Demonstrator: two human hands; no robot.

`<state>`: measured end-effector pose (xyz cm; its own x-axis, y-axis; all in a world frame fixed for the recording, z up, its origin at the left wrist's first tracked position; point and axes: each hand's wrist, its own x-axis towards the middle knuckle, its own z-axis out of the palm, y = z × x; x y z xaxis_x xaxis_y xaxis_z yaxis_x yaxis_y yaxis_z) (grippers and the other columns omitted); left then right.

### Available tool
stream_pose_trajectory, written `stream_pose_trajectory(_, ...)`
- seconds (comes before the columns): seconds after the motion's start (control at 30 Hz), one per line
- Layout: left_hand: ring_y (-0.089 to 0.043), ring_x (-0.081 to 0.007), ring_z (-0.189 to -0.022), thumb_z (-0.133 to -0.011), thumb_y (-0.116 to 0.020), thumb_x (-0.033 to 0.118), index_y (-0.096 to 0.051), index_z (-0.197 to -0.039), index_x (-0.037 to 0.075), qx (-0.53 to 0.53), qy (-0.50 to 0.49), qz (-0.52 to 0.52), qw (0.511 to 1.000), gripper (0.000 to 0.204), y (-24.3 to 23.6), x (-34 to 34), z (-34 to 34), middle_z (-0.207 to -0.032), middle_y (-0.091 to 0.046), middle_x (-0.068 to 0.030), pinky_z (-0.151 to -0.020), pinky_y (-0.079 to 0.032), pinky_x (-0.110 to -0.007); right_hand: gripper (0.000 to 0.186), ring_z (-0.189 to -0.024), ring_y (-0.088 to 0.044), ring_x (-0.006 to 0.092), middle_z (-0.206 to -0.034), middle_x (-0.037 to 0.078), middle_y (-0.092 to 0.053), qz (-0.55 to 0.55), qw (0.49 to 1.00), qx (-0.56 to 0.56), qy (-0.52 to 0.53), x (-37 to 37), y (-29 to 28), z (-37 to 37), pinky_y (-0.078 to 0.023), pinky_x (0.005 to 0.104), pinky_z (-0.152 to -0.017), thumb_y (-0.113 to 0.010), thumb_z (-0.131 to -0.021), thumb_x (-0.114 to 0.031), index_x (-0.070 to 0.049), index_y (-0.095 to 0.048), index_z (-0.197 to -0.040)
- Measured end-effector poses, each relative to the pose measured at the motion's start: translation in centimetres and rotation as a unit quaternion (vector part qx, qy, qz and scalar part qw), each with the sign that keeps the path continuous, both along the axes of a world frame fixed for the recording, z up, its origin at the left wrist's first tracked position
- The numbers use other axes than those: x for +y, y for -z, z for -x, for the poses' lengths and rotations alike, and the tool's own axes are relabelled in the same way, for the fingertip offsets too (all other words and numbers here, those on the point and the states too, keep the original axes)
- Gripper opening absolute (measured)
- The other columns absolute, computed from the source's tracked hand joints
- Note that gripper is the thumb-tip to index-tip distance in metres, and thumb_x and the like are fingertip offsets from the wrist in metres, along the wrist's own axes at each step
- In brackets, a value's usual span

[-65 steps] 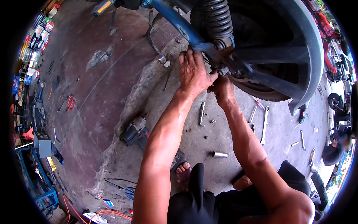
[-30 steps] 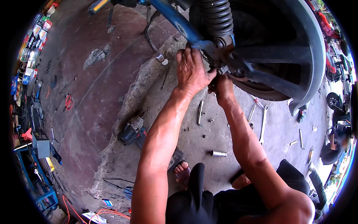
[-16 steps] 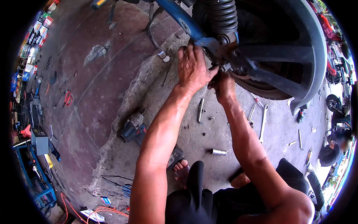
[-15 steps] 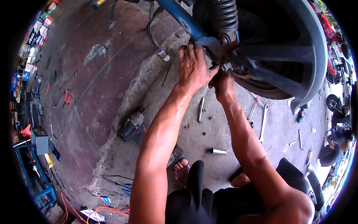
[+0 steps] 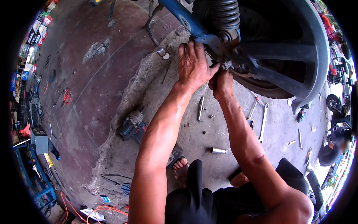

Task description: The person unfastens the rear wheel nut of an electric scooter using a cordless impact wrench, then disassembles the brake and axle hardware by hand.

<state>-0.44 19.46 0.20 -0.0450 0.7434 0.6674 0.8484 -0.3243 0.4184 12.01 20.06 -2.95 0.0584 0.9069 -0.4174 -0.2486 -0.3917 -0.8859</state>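
Note:
Both hands work at the axle end of a blue swingarm (image 5: 182, 16) beside a black spoked wheel (image 5: 276, 52). My left hand (image 5: 193, 67) has its fingers bent up against the swingarm's lower end, where a toothed or chain-like part (image 5: 209, 52) shows. Its thumb reaches right toward my right hand (image 5: 223, 83), which is closed just below the axle nut (image 5: 225, 66). Whatever the fingertips grip is hidden behind the hands. Above them stands a dark coil spring shock absorber (image 5: 225, 15).
On the concrete below lie a cordless impact wrench (image 5: 133, 128), a steel socket (image 5: 218, 151), a short metal bar (image 5: 201, 109), small nuts and a combination wrench (image 5: 264, 123). Red-handled scissors (image 5: 67, 97) and a blue tool cart (image 5: 35, 175) are at left. An orange hose (image 5: 106, 209) runs lower left.
The right hand has shifted very slightly left and up at the axle. The left hand keeps its place, and the view has moved only a little.

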Motion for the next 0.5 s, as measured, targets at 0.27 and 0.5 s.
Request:
stream_pose_trajectory(0.27,-0.050,-0.0332,-0.097,-0.060,-0.082,0.036,-0.036,-0.120,-0.006,0.023,0.004,0.015,1.000,0.087,0.4,-0.2,0.9,-0.107,-0.049,-0.0216,-0.095,-0.030,-0.046,0.038,-0.038,-0.031,0.0090,-0.051,-0.004,-0.036,0.004,1.000,-0.001,0.006,-1.6,-2.2,1.9,-0.020,0.0254,-0.035,-0.036,-0.094,-0.042,-0.015,-0.048,-0.071)
stream_pose_trajectory(0.5,-0.047,-0.0356,-0.106,-0.068,-0.075,0.044,-0.035,-0.128,-0.005,0.000,0.023,0.026,0.999,0.088,0.2,-0.6,2.1,-0.116,-0.047,-0.0262,-0.094,-0.035,-0.048,0.023,-0.043,-0.030,0.0094,-0.055,-0.004,-0.034,0.149,0.940,0.277,-0.134,-0.3,-1.7,-1.1,-0.022,0.0235,-0.038,-0.035,-0.091,-0.026,-0.019,-0.042,-0.071)
